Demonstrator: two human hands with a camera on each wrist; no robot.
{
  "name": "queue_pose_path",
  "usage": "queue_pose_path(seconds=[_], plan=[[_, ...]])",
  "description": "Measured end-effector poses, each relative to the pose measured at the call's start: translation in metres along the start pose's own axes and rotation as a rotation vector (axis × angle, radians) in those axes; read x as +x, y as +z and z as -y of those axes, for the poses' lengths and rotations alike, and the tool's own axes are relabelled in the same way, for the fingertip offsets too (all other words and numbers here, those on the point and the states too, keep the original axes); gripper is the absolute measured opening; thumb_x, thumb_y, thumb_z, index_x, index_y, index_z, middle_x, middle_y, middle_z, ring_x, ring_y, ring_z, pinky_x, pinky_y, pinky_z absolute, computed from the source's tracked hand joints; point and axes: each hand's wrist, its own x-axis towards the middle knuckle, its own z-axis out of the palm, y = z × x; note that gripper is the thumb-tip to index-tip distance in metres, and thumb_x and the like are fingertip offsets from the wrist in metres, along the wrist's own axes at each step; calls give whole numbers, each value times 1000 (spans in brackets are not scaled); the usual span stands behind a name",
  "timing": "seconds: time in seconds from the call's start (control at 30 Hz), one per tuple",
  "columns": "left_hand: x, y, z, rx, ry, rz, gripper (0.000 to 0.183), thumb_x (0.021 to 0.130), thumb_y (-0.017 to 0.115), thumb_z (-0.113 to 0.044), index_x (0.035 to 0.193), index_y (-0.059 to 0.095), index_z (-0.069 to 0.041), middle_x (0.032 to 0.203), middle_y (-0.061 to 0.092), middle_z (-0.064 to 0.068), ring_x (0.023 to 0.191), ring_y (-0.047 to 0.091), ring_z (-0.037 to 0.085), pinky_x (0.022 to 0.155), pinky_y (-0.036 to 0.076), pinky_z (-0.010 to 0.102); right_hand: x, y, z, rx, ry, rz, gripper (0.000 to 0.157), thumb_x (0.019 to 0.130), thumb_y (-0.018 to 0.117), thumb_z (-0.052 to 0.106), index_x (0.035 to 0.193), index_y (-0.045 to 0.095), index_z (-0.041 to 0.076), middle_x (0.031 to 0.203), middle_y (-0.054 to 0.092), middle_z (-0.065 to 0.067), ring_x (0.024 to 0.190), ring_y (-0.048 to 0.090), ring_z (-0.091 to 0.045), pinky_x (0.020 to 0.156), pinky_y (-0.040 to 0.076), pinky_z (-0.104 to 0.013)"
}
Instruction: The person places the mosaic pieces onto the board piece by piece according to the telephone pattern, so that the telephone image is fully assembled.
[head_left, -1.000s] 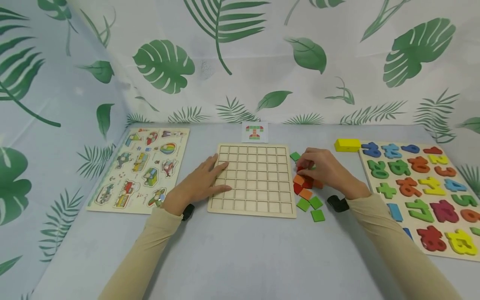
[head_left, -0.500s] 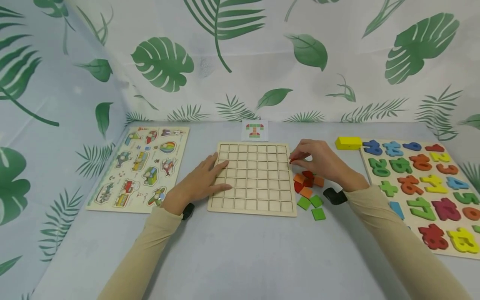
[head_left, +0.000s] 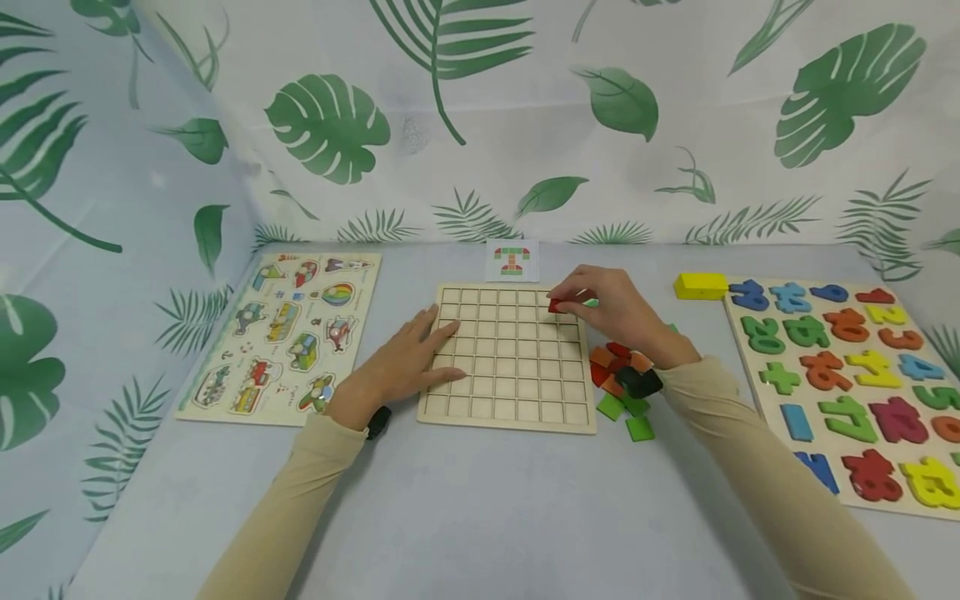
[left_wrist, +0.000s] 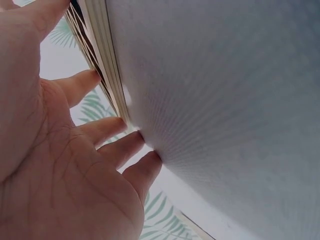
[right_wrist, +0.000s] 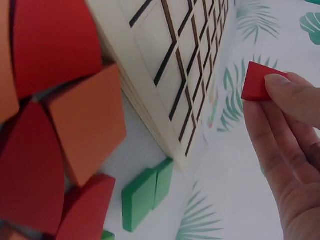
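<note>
A wooden grid board (head_left: 504, 367) lies on the table before me. My left hand (head_left: 397, 364) rests on its left edge, fingers spread; the left wrist view shows several fingertips along the board's side. Between thumb and fingers, my right hand (head_left: 611, 308) pinches a small red tile (head_left: 554, 306) over the board's upper right corner. That red tile (right_wrist: 254, 82) has one rounded side hidden by the thumb in the right wrist view. Loose red and orange tiles (head_left: 618, 352) lie in a heap right of the board, with green tiles (head_left: 640, 429) below.
Behind the board stands a small card (head_left: 512, 261) with a coloured tile pattern. A picture puzzle board (head_left: 281, 408) lies at left. To the right are a yellow block (head_left: 701, 287) and a number puzzle board (head_left: 813, 437).
My right hand has left the tile heap with the red tile and moved left and away from me, over the board's upper right corner. The left hand stays put.
</note>
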Motion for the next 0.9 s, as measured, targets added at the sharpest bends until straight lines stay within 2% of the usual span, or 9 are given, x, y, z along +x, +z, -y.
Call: queue_pose_path(seconds=[0.43, 0.9], plan=[[-1, -1, -1, -6, -19, 9, 82, 104, 62, -50, 168, 26, -12, 173, 5, 26, 157, 10, 48, 125, 20, 61, 2, 16, -4, 56, 225, -29, 20, 91, 76, -9, 111, 77, -7, 106, 75, -20, 98, 71, -33, 88, 61, -49], [-2, 0, -1, 5, -2, 1, 82, 104, 62, -50, 167, 27, -10, 172, 6, 28, 157, 12, 50, 124, 21, 62, 5, 26, -11, 56, 240, -6, 17, 93, 74, -7, 110, 77, -8, 107, 74, -22, 100, 71, -37, 90, 60, -50]])
